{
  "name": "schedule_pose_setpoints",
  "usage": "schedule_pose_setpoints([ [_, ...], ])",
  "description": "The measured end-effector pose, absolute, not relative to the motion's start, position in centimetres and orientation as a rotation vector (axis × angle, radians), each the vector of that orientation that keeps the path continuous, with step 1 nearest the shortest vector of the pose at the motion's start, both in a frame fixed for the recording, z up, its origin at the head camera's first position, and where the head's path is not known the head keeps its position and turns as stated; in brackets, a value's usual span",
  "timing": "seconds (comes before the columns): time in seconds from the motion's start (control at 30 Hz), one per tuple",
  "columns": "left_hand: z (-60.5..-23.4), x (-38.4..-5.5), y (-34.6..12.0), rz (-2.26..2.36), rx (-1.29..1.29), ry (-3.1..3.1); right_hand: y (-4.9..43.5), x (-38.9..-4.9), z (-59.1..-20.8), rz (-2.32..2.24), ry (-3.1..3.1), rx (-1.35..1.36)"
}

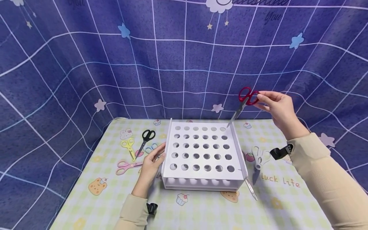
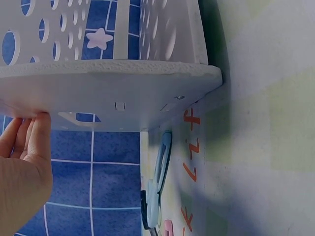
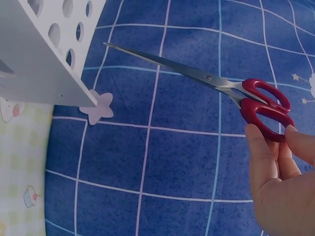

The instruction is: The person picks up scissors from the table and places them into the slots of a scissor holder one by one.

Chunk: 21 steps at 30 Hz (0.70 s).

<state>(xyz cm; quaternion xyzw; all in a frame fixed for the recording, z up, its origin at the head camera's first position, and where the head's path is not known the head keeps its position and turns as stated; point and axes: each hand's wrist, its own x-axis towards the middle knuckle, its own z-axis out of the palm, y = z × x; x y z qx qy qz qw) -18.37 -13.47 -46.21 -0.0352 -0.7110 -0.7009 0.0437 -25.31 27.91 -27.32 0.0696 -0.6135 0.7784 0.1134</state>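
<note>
High over the back right corner of a white rack point(image 1: 201, 172) with rows of round holes, my right hand point(image 1: 277, 107) pinches a pair of red-handled scissors point(image 1: 248, 97) by one handle loop. Their blades look closed and slant down to the left, the tip overlapping the rack's corner hole in the head view. In the right wrist view, thumb and fingertips point(image 3: 253, 132) hold the lower loop of the scissors point(image 3: 268, 120). My left hand point(image 1: 149, 167) rests its fingers against the rack's left side panel; the left wrist view has its fingertips touching the panel point(image 2: 133, 93).
Left of the rack lie yellow scissors point(image 1: 129, 147), black scissors point(image 1: 146, 139), pink scissors point(image 1: 126, 166) and light blue scissors point(image 1: 149, 148). White scissors point(image 1: 258, 159) lie on the right. A slim silvery piece point(image 1: 251, 189) sticks out by the front right corner. A blue curtain point(image 1: 184, 64) hangs behind the table.
</note>
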Motion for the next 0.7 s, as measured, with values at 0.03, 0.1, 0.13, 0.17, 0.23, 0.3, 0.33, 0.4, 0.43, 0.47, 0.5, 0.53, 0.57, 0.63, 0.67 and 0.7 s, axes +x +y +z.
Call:
schedule_pose_setpoints([
  [0.03, -46.2, -18.4, -13.5, -2.142, -0.107, -2.174, 27.9, -25.4, -27.3, 2.288, -1.793, 0.208],
  [0.1, -46.2, -18.4, -13.4, -2.146, -0.106, -2.170, 27.8, -25.5, -27.4, 2.292, -1.783, 0.220],
  [0.13, -46.2, -18.5, -13.4, -2.152, -0.107, -2.164, 27.7, -25.6, -27.4, 2.294, -1.777, 0.229],
  [0.17, -46.2, -18.5, -13.4, -2.154, -0.114, -2.161, 27.7, -25.6, -27.4, 2.299, -1.769, 0.240],
  [0.23, -46.2, -18.5, -13.4, -2.164, -0.121, -2.151, 27.6, -25.7, -27.5, 2.304, -1.755, 0.261],
  [0.3, -46.3, -18.6, -13.4, -2.171, -0.126, -2.142, 27.5, -25.8, -27.6, 2.297, -1.755, 0.271],
  [0.33, -46.3, -18.6, -13.4, -2.173, -0.130, -2.140, 27.4, -25.9, -27.7, 2.295, -1.757, 0.276],
  [0.4, -46.4, -18.6, -13.4, -2.169, -0.136, -2.141, 27.2, -26.0, -27.9, 2.284, -1.769, 0.276],
  [0.43, -46.4, -18.6, -13.4, -2.162, -0.141, -2.143, 27.1, -26.1, -28.0, 2.281, -1.776, 0.273],
  [0.47, -46.5, -18.6, -13.4, -2.162, -0.142, -2.141, 27.1, -26.2, -28.0, 2.279, -1.783, 0.273],
  [0.5, -46.5, -18.6, -13.4, -2.156, -0.148, -2.144, 27.0, -26.3, -28.1, 2.282, -1.786, 0.272],
  [0.53, -46.6, -18.5, -13.5, -2.151, -0.153, -2.145, 26.9, -26.3, -28.2, 2.286, -1.786, 0.270],
  [0.57, -46.6, -18.5, -13.5, -2.145, -0.157, -2.148, 26.9, -26.4, -28.3, 2.288, -1.787, 0.269],
  [0.63, -46.6, -18.5, -13.5, -2.147, -0.155, -2.146, 26.8, -26.5, -28.4, 2.295, -1.785, 0.271],
  [0.67, -46.6, -18.5, -13.5, -2.151, -0.156, -2.145, 26.8, -26.6, -28.5, 2.296, -1.784, 0.274],
  [0.7, -46.6, -18.5, -13.5, -2.151, -0.162, -2.145, 26.8, -26.7, -28.5, 2.297, -1.782, 0.276],
])
